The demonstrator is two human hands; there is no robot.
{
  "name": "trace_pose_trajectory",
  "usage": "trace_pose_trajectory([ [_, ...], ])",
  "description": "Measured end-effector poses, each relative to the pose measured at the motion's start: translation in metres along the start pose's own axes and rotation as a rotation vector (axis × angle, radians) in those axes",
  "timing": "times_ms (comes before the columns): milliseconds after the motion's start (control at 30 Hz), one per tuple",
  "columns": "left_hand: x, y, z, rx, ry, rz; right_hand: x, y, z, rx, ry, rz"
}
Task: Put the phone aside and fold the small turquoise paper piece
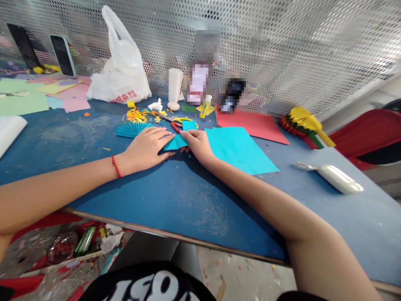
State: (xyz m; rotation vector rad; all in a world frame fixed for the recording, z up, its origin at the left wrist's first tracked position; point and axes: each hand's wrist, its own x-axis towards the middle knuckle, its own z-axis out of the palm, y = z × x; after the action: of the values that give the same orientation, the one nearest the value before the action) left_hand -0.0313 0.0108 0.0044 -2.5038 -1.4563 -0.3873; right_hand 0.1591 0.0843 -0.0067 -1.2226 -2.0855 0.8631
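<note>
A small folded piece of turquoise paper (175, 143) is between my hands over the blue table. My left hand (148, 146), with a red cord bracelet at the wrist, has its fingers over the paper's left end and its thumb below. My right hand (199, 144) pinches the other end between thumb and fingers; part of the paper is hidden behind them. A pleated turquoise paper fan (133, 129) lies just beyond my left hand. Scissors (177, 123) with red and yellow handles lie behind the paper. Beside my right hand is a flat turquoise sheet (241, 150).
Yellow and orange scraps (138, 115) lie behind the fan. A white plastic bag (122, 75), white cups (174, 85) and phones stand along the perforated metal wall. A red sheet (253, 125), a yellow paper flower (302, 121) and a white power bank (340, 179) are to the right.
</note>
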Motion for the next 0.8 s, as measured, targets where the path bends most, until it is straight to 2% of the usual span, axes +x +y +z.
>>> trace_pose_trajectory([
  [100,0.001,-0.004,-0.004,-0.094,0.063,-0.013,0.000,0.000,0.002,0.292,-0.009,0.018],
  [167,0.003,-0.009,-0.005,-0.282,0.115,-0.065,-0.001,-0.001,0.003,0.368,0.058,0.018],
  [233,0.005,-0.014,-0.004,-0.528,0.152,-0.145,-0.002,-0.001,0.002,0.324,0.138,-0.011],
  [300,0.008,-0.018,-0.002,-0.690,0.158,-0.204,-0.003,-0.001,0.001,0.223,0.142,-0.092],
  [400,0.011,-0.021,0.004,-0.763,0.136,-0.252,-0.002,0.002,0.001,0.088,0.055,-0.239],
  [500,0.011,-0.022,0.010,-0.838,0.092,-0.301,0.002,0.005,0.003,0.035,0.068,-0.254],
  [600,0.011,-0.027,0.015,-0.786,0.091,-0.291,0.007,0.008,0.005,0.001,0.067,-0.229],
  [700,0.011,-0.034,0.020,-0.629,0.101,-0.242,0.009,0.009,0.004,0.004,-0.043,-0.273],
  [800,0.009,-0.033,0.021,-0.407,0.050,-0.238,0.008,0.008,0.003,0.087,-0.100,-0.265],
])
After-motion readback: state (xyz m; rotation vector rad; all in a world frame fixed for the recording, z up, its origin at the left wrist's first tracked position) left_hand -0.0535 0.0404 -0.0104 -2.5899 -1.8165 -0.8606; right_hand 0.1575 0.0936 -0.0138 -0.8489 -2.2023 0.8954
